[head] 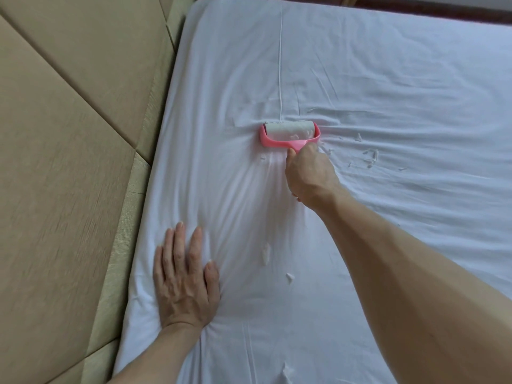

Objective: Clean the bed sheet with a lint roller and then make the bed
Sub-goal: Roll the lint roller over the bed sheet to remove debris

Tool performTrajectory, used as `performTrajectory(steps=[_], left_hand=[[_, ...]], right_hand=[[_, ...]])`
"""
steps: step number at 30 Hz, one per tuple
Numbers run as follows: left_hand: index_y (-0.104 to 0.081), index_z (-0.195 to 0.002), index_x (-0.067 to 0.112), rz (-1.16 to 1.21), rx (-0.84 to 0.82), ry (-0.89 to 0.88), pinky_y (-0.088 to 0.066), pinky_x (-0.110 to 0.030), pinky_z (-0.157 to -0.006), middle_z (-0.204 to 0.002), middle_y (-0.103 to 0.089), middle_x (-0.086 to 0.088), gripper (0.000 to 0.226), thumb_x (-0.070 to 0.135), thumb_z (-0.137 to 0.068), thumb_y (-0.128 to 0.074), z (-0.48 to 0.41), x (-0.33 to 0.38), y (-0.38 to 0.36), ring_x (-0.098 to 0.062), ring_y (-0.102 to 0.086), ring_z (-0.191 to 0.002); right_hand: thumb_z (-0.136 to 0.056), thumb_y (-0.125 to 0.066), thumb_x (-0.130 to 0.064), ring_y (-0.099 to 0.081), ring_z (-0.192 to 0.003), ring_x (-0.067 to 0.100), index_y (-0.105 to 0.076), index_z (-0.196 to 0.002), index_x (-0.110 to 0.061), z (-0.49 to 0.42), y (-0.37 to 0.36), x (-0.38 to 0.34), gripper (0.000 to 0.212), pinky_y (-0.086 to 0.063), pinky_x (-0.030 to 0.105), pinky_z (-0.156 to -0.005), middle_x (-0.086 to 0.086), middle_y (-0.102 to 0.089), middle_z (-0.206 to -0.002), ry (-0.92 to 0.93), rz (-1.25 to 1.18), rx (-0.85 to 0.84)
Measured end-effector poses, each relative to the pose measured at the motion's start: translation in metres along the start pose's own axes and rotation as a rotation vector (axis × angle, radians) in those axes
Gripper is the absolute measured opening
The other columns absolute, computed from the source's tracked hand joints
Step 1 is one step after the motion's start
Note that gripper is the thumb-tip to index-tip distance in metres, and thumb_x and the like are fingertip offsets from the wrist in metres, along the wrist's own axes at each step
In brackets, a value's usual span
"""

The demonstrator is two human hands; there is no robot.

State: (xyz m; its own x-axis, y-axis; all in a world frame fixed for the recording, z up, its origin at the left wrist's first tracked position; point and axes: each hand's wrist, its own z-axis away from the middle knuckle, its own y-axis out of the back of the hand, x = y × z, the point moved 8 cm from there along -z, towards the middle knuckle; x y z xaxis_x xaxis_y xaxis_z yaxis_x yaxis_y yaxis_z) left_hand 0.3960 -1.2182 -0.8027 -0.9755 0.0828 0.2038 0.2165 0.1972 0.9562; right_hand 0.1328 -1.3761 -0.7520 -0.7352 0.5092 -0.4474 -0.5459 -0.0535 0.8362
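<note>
I see my right hand (pixel 310 176) at the centre of the frame, fingers curled tight around the pink handle of the lint roller (pixel 288 133). The roller's drum lies flat on the white bed sheet (pixel 388 79), just above the hand, and its paper is flecked with picked-up bits. My left hand (pixel 185 278) is at the lower left, palm down with the fingers straight and spread. It presses on the sheet near the mattress edge and grips nothing.

Loose white scraps (pixel 370 157) lie scattered just right of the roller. A few more pieces (pixel 266 252) sit in the lower middle, between my two arms, and another scrap lies at the very bottom edge. A thin white line (pixel 280 65) runs from the top of the frame straight down to the drum; I cannot tell whether it is a thread or a sharp crease. My right forearm crosses the lower right and hides that part of the bed.

The sheet bunches into folds that fan out from the roller toward my left hand, and long wrinkles run off to the right. Beige padded wall panels (pixel 69 134) fill the left side, hard against the mattress. A dark strip (pixel 443 6) borders the bed at the upper right.
</note>
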Motion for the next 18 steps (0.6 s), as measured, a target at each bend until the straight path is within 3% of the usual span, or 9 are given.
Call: performTrajectory(steps=[2,6,13,16,18], left_hand=[[-0.044,-0.152,0.005,0.005,-0.003,-0.002,-0.026,-0.057,-0.119,-0.163,-0.029,-0.019,0.062,0.035,-0.099,-0.031,0.001,-0.001,-0.003,-0.036,-0.026,-0.152],[-0.042,-0.153,0.005,0.012,0.032,-0.034,-0.027,-0.057,-0.120,-0.163,-0.029,-0.019,0.062,0.034,-0.098,-0.032,0.002,-0.002,-0.010,-0.036,-0.026,-0.152],[-0.039,-0.156,0.011,-0.021,0.020,-0.047,-0.025,-0.051,-0.122,-0.163,-0.032,-0.014,0.059,0.033,-0.101,-0.035,-0.001,0.001,0.000,-0.030,-0.027,-0.153],[-0.042,-0.153,0.010,0.007,-0.151,-0.054,-0.024,-0.050,-0.122,-0.161,-0.037,-0.014,0.060,0.039,-0.102,-0.030,-0.009,0.001,0.002,-0.032,-0.032,-0.150],[-0.039,-0.155,0.013,0.139,-0.357,0.027,-0.018,-0.045,-0.125,-0.164,-0.031,-0.011,0.071,0.050,-0.097,-0.022,-0.013,-0.005,0.018,-0.028,-0.026,-0.153]], right_hand=[[-0.106,-0.036,-0.042,-0.068,-0.098,0.038,-0.042,-0.133,-0.004,-0.001,0.003,0.000,0.047,-0.056,0.046,-0.081,0.017,-0.066,-0.112,0.004,0.007,0.023],[-0.107,-0.036,-0.041,-0.059,-0.109,0.035,-0.047,-0.130,-0.007,0.010,0.020,-0.005,0.042,-0.035,0.037,-0.075,0.013,-0.062,-0.119,0.109,0.034,0.112],[-0.107,-0.036,-0.042,-0.046,-0.078,0.031,-0.044,-0.128,-0.010,0.094,0.060,0.001,0.039,-0.030,0.037,-0.068,-0.001,-0.045,-0.078,0.270,0.039,0.137],[-0.107,-0.035,-0.043,-0.040,-0.071,0.028,-0.044,-0.126,-0.009,0.145,0.082,0.009,0.040,-0.028,0.037,-0.065,-0.007,-0.034,-0.066,0.314,0.081,0.103],[-0.107,-0.034,-0.045,-0.040,-0.069,0.029,-0.044,-0.112,-0.011,0.184,0.094,0.014,0.036,-0.028,0.038,-0.063,-0.007,-0.033,-0.065,0.337,0.101,0.078]])
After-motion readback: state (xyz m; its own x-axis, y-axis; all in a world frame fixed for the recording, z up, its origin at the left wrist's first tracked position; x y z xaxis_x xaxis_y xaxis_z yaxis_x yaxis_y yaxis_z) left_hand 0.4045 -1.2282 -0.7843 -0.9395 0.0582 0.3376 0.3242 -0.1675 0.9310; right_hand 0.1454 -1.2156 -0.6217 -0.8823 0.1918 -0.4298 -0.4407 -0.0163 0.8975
